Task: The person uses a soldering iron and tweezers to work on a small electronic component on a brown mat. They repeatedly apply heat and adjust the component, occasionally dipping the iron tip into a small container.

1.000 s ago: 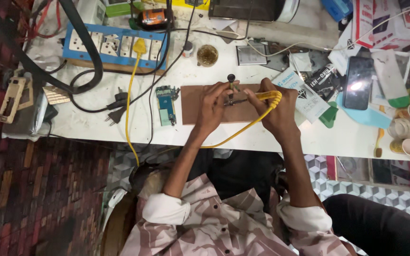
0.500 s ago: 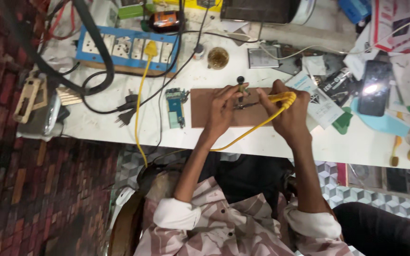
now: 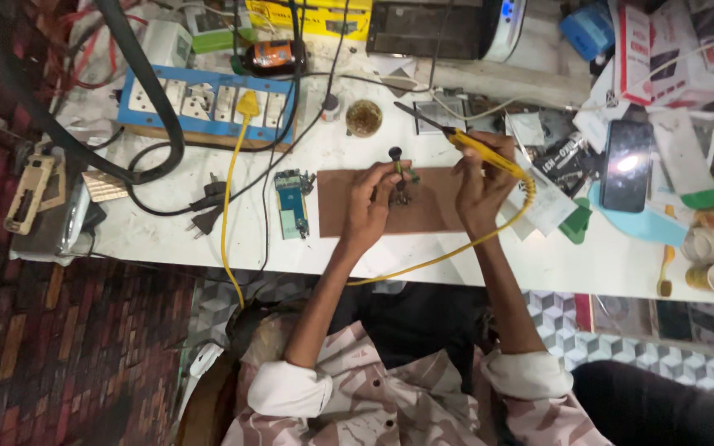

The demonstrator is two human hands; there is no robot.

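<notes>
Near the centre of the frame, the left hand (image 3: 371,201) pinches a small dark part (image 3: 399,195) against the brown board (image 3: 431,211) on the white desk (image 3: 572,264). Just right of it, the right hand (image 3: 477,182) closes its grip around a yellow soldering iron (image 3: 477,146), tip raised toward the upper centre, near a round tin (image 3: 364,117).

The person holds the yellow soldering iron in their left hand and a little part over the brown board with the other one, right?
Not quite. The head view shows the yellow soldering iron in the right hand; the left hand holds the little part over the brown board.
</notes>
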